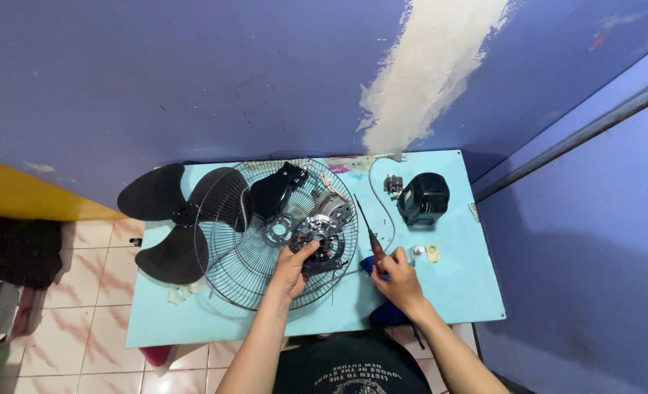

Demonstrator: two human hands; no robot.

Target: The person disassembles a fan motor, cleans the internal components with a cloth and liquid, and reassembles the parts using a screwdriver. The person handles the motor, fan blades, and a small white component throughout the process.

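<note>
A wire fan guard (243, 273) lies flat on the light blue table (455, 292). On it rests the fan motor (322, 232), a round metal piece with a black bracket. My left hand (292, 268) grips the motor's near side. My right hand (397, 279) holds a screwdriver (371, 241) with a dark red handle, its thin shaft pointing up and left toward the motor. A black three-bladed fan blade (174, 219) lies at the table's left end, partly over the edge.
A black motor housing cover (423, 198) sits at the back right, with a small black part (392, 184) and a white cord beside it. Small pale parts (432, 253) lie near my right hand. Purple walls close in behind and right; tiled floor lies left.
</note>
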